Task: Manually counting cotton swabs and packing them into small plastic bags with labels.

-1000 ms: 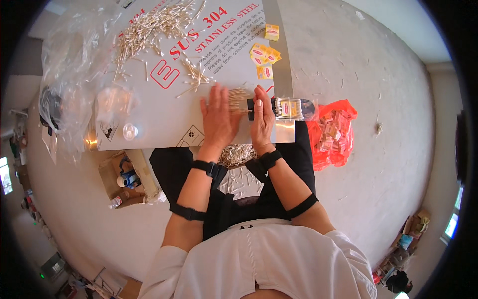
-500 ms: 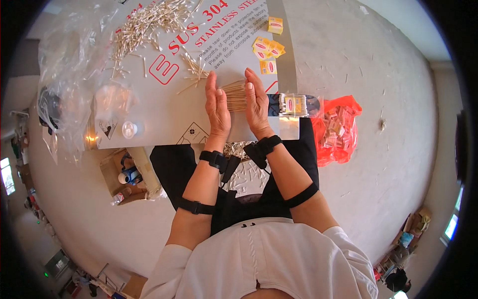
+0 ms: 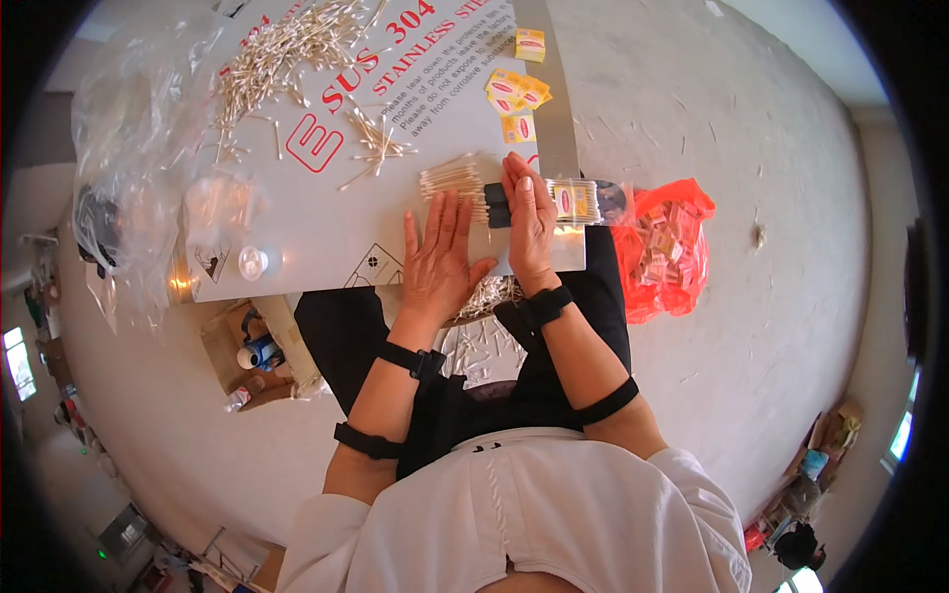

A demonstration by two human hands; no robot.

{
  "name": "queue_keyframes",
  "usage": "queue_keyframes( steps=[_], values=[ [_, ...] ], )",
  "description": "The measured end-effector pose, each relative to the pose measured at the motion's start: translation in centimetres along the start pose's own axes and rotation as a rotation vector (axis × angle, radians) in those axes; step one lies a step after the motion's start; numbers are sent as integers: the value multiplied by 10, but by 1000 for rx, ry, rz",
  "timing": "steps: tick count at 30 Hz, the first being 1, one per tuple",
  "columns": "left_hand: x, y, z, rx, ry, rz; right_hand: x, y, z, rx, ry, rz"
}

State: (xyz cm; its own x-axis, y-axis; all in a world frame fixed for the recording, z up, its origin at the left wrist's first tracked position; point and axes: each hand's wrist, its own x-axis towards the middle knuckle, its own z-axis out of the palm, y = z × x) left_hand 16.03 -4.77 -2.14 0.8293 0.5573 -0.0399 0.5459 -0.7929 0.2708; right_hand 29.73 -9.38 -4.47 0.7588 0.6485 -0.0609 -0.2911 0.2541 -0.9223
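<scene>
My left hand (image 3: 440, 265) lies flat with its fingers stretched out, the fingertips on the near part of a row of cotton swabs (image 3: 450, 178) on the metal sheet table. My right hand (image 3: 532, 225) stands on edge to the right, fingers straight and close together, holding nothing that I can see. Between the swab row and this hand sits a dark block (image 3: 497, 204). Just right of the hand is a clear pack of cotton swabs (image 3: 573, 202) with a yellow label card. A small scatter of loose swabs (image 3: 378, 143) lies farther off to the left.
A large heap of swabs (image 3: 287, 59) lies at the far left beside clear plastic bags (image 3: 138, 128). Yellow cards (image 3: 516, 91) lie near the table's right edge. A small white tub (image 3: 254, 262) stands at left. Below are a cardboard box (image 3: 232, 366) and a red bag (image 3: 692, 203) of packets.
My hands no longer press the swab row from both sides. The left has come nearer and turned flat over its near part; the right has shifted right, over the dark block's end.
</scene>
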Motion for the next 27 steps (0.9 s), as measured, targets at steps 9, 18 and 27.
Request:
queue_keyframes(
  steps=[9,18,27],
  values=[
    [46,-13,-2,-21,184,-52,-2,-1,3,-13,15,-31],
    [46,-3,-2,72,103,-87,-5,-3,4,-65,13,-49],
    [36,-19,14,-206,378,-75,-7,3,14,-129,-3,-110]
  ],
)
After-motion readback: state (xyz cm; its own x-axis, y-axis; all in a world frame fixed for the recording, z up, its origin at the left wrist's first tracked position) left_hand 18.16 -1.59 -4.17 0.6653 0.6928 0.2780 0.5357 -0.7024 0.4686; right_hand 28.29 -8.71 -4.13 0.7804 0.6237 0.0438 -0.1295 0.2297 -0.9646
